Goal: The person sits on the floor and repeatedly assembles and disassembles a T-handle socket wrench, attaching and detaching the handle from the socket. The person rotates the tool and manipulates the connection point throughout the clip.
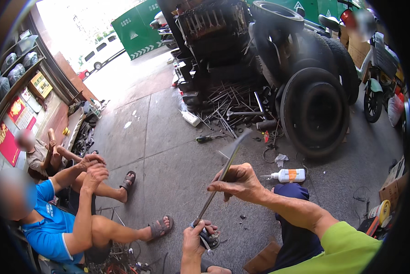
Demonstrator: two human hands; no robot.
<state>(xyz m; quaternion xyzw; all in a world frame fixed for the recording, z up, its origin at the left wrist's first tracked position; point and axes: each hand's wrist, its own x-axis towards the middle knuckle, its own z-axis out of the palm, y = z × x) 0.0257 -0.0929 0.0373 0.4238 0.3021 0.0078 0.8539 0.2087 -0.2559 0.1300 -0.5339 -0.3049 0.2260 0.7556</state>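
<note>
A long, thin metal bar [208, 204] slants up between my hands, its far end flattened and slightly bent. Low in the head view, my left hand [192, 244] is closed around the bar's lower end. A dark round part [210, 238] with a shiny metal edge shows beside those fingers; whether the hand grips it too, I cannot tell. Higher up, my right hand [241, 183] pinches the bar between thumb and fingers. A white squeeze bottle [290, 175] with an orange label lies on the ground beyond my right forearm.
A person in a blue shirt [54, 219] sits at left, another person [40, 157] behind. Loose tools and rods [234, 102] lie heaped below a dark rack [209, 27]. Tyres [314, 112] stand at right, near a parked scooter [376, 91]. Cardboard [263, 258] lies by my leg.
</note>
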